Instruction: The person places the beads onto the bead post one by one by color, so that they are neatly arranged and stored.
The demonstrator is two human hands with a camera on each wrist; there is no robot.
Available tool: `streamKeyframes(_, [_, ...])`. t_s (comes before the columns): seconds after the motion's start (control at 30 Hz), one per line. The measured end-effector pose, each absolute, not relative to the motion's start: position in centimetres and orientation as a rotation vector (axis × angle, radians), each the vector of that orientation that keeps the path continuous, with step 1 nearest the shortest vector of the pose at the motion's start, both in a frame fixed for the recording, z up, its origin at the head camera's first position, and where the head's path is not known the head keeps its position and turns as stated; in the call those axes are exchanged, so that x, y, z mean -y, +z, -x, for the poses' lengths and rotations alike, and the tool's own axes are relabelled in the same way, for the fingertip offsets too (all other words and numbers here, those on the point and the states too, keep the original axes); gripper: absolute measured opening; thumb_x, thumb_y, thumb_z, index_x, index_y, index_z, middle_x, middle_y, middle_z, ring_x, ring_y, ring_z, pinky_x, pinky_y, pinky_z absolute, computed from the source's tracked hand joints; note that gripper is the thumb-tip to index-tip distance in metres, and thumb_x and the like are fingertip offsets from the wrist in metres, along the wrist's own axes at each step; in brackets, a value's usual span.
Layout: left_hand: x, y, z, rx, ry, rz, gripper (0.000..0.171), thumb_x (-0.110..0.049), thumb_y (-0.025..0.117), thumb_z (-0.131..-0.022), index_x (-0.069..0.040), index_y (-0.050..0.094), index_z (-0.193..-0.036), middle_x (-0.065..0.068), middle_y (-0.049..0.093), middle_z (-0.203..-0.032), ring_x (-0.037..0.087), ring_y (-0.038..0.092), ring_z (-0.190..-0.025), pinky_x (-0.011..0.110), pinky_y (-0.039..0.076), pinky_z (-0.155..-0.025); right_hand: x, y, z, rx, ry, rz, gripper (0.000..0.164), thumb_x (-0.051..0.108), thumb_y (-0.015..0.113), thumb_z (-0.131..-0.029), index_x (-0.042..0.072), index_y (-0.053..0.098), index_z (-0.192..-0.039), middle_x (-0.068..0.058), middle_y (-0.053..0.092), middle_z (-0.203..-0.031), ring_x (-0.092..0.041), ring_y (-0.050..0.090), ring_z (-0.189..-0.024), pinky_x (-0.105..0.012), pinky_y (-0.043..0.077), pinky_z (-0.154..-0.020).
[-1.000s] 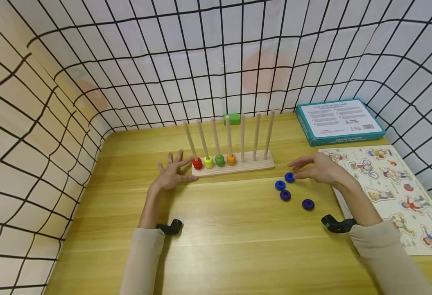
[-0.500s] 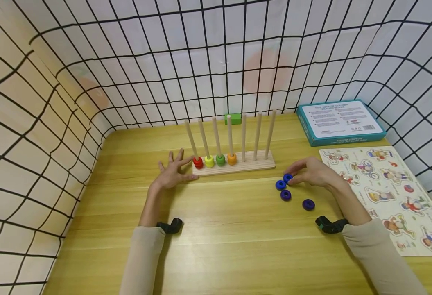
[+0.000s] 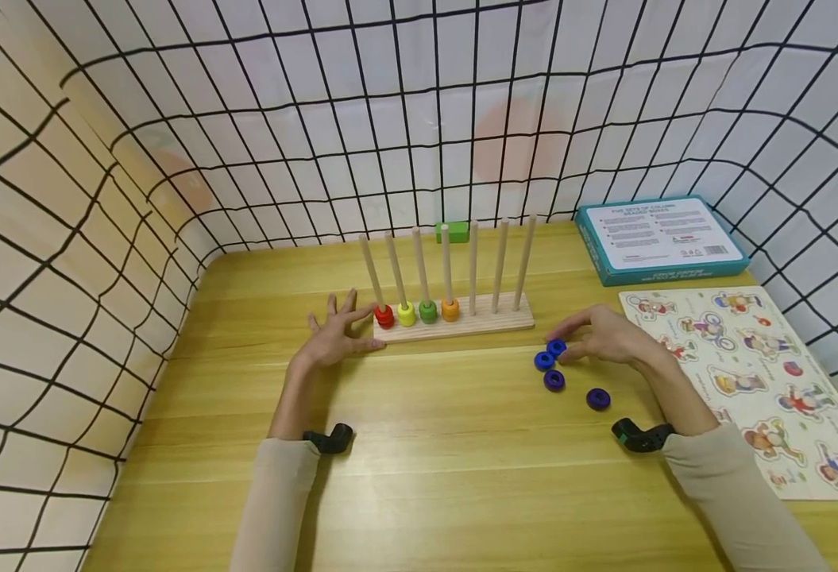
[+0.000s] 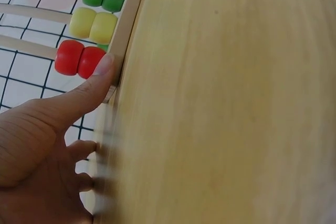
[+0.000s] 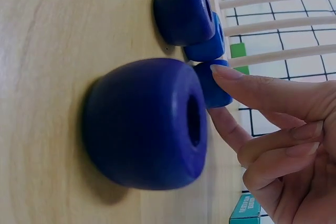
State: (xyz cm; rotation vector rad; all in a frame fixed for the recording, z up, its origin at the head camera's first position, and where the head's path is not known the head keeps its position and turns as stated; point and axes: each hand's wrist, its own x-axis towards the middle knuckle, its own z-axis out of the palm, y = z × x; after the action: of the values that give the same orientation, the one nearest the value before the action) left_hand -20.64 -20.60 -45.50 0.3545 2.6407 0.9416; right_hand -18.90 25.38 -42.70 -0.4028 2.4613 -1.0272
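In the head view, a wooden peg rack [image 3: 490, 318] stands on the table, with red beads [image 3: 384, 317], yellow beads [image 3: 406, 314], green beads [image 3: 428, 311] and orange beads [image 3: 450, 309] on its left pegs. My left hand [image 3: 330, 340] has its fingers spread at the rack's left end; its thumb touches the base beside the red beads. My right hand [image 3: 604, 334] pinches a blue bead [image 5: 214, 88] between thumb and index finger, low at the table. Another blue bead [image 3: 544, 361] lies against it. Two purple beads [image 3: 554, 380] [image 5: 149, 124] lie nearer to me, one apart at right.
A teal box [image 3: 665, 238] lies at the back right, with a picture puzzle board [image 3: 736, 381] in front of it, beside my right forearm. A green block [image 3: 453, 232] sits behind the rack. Black wire mesh [image 3: 304, 135] borders the table's back and sides.
My right hand has moved a little left and closed its thumb and index finger on the far blue bead, which has shifted slightly left. My left hand keeps its place at the rack.
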Motion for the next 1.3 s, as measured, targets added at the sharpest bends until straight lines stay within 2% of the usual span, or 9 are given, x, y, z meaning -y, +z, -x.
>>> streamKeyframes(0.17, [20.7,-45.6,20.6,-2.632,0.953,-0.356,0.078,-0.038,0.074,-0.095,-0.019,0.037,-0.161,0.017,-0.007,-0.175,0.047,-0.026,-0.155,0.077,-0.028,-0.111,-25.4,-42.7,18.9,-2.485,-1.013,0.401,0.033,0.016,0.082,-0.089,0.005,0.077,-0.119,-0.021,0.072,-0.129,-0.047,0.06,-0.128,-0.063,0.045,-0.11])
streamKeyframes(0.27, [20.7,-45.6,20.6,-2.63,0.964,-0.353,0.078,-0.037,0.075,-0.095,-0.019,0.038,-0.161,0.017,-0.007,-0.175,0.047,-0.026,-0.155,0.077,-0.029,-0.111,-25.6,-42.4,18.8,-2.503,-1.002,0.378,0.035,0.02,0.082,-0.089,0.005,0.076,-0.12,-0.022,0.071,-0.131,-0.044,0.061,-0.126,-0.049,0.053,-0.098])
streamKeyframes(0.33, [20.7,-45.6,20.6,-2.63,0.971,-0.353,0.078,-0.037,0.075,-0.095,-0.018,0.038,-0.161,0.017,-0.007,-0.175,0.047,-0.026,-0.155,0.077,-0.029,-0.111,-25.8,-42.0,18.8,-2.529,-0.984,0.36,0.036,0.023,0.081,-0.09,0.006,0.076,-0.122,-0.023,0.07,-0.132,-0.038,0.062,-0.121,-0.035,0.051,-0.087])
streamKeyframes(0.43, [20.7,-45.7,20.6,-2.631,0.98,-0.353,0.078,-0.036,0.075,-0.095,-0.019,0.038,-0.161,0.017,-0.007,-0.175,0.048,-0.025,-0.156,0.077,-0.028,-0.111,-26.2,-41.0,18.8,-2.561,-0.978,0.328,0.037,0.024,0.078,-0.094,0.007,0.074,-0.126,-0.023,0.069,-0.134,-0.024,0.059,-0.092,-0.026,0.038,-0.067])
streamKeyframes(0.6, [20.6,-45.6,20.5,-2.629,0.99,-0.344,0.078,-0.036,0.076,-0.094,-0.019,0.038,-0.16,0.016,-0.006,-0.175,0.048,-0.025,-0.156,0.077,-0.029,-0.111,-26.7,-38.6,19.3,-2.604,-1.048,0.317,0.04,0.023,0.07,-0.1,0.007,0.068,-0.136,-0.021,0.069,-0.129,-0.009,0.031,-0.049,-0.024,0.031,-0.047])
streamKeyframes(0.73, [20.6,-45.5,20.5,-2.633,0.989,-0.344,0.078,-0.035,0.076,-0.094,-0.018,0.038,-0.16,0.016,-0.006,-0.175,0.047,-0.026,-0.156,0.077,-0.029,-0.111,-26.8,-36.1,19.9,-2.655,-1.144,0.27,0.044,0.03,0.071,-0.099,0.009,0.067,-0.138,-0.016,0.073,-0.116,-0.009,0.03,-0.046,-0.027,0.031,-0.045])
streamKeyframes(0.93, [20.6,-45.5,20.6,-2.632,0.981,-0.348,0.078,-0.036,0.075,-0.095,-0.018,0.038,-0.161,0.017,-0.006,-0.175,0.048,-0.025,-0.156,0.078,-0.028,-0.111,-26.8,-31.8,21.1,-2.774,-1.249,0.186,0.045,0.039,0.075,-0.095,0.014,0.071,-0.133,0.021,0.074,-0.082,-0.011,0.042,-0.05,-0.03,0.036,-0.047])
streamKeyframes(1.2, [20.6,-45.4,20.6,-2.631,0.974,-0.343,0.078,-0.037,0.076,-0.094,-0.019,0.039,-0.16,0.015,-0.006,-0.175,0.046,-0.026,-0.156,0.076,-0.028,-0.112,-24.1,-26.4,22.3,-2.755,-1.441,0.381,0.037,0.027,0.079,-0.093,0.017,0.074,-0.128,0.017,0.073,-0.084,-0.015,0.028,-0.047,-0.031,0.029,-0.047])
streamKeyframes(1.3, [20.7,-45.6,20.6,-2.63,0.976,-0.345,0.078,-0.038,0.076,-0.094,-0.019,0.039,-0.16,0.016,-0.006,-0.175,0.046,-0.025,-0.156,0.077,-0.028,-0.112,-22.2,-25.4,22.7,-2.726,-1.438,0.493,0.035,0.023,0.078,-0.094,0.014,0.074,-0.128,0.015,0.075,-0.103,-0.012,0.03,-0.047,-0.029,0.028,-0.045])
